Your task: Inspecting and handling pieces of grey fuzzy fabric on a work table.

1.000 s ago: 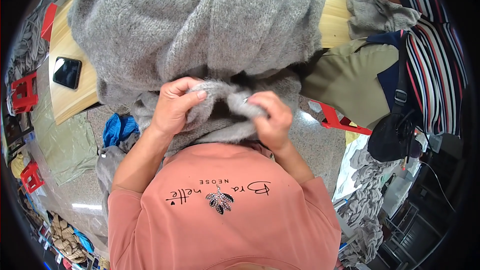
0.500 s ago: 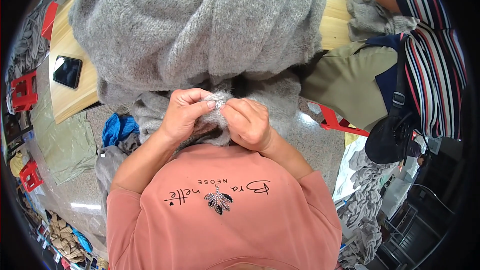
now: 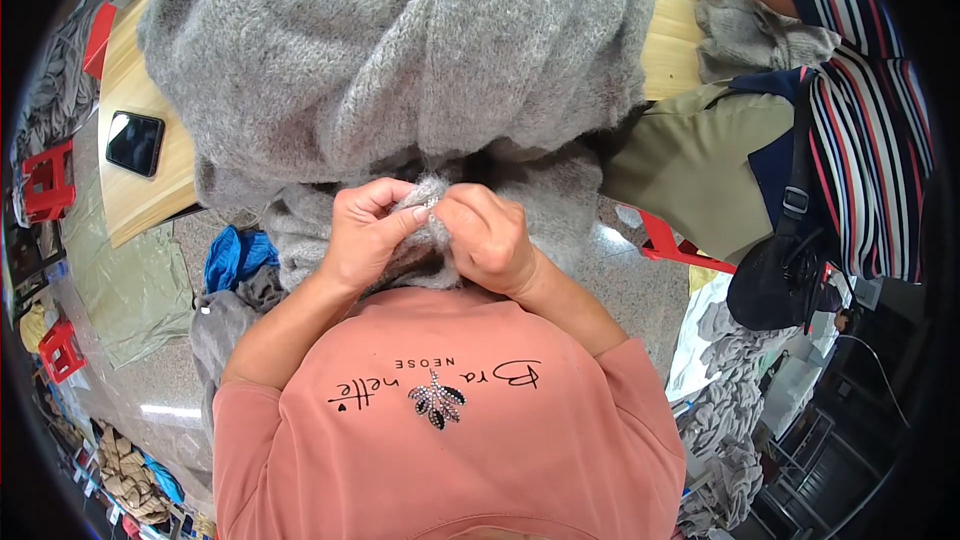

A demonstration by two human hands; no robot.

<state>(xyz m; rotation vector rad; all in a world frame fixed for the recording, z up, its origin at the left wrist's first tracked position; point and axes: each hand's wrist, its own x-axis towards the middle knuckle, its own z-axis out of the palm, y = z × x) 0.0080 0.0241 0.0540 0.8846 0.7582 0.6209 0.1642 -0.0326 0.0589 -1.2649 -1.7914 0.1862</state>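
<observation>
A large, fuzzy grey knit garment (image 3: 420,60) lies bunched over the table and hangs down off its near edge toward my lap. My left hand (image 3: 368,232) pinches a small fold of the knit between thumb and fingers. Close against it on the right, my right hand (image 3: 488,238) has its fingers pressed together on the same fold. Pale stitches show between the two sets of fingertips. Whether the right fingers also hold a small tool such as a needle cannot be made out.
A black phone (image 3: 134,144) lies on the wooden table (image 3: 165,195) at the left. To the right sits a person in a striped top (image 3: 865,160). Blue cloth (image 3: 238,258), red stools (image 3: 48,183) and grey knit piles (image 3: 725,410) are around on the floor.
My right hand has shifted slightly left and turned a little at the fold. The left hand has moved only slightly and keeps its pinch on the knit.
</observation>
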